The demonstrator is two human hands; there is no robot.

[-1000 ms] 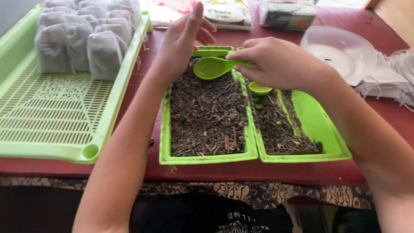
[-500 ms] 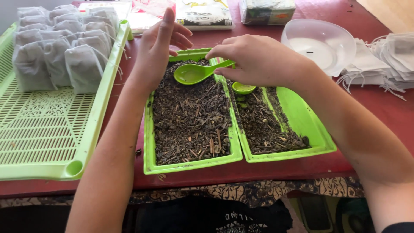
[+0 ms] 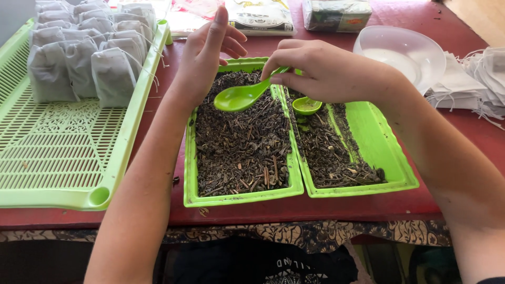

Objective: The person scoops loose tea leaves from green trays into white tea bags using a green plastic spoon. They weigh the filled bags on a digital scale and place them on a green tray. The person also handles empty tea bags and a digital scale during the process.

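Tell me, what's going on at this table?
A person's right hand holds a green spoon above a green tray of dark dried leaves. The left hand hovers open beside it. A second tray holds a smaller scoop. Filled white bags sit on a slotted rack.

Two trays of loose tea (image 3: 239, 152) sit side by side, a perforated tray (image 3: 63, 152) holding filled bags (image 3: 84, 63) left.

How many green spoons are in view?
2. One spoon is held in the right hand above the left tray; a second spoon lies on the tea in the right tray. Others may be buried.
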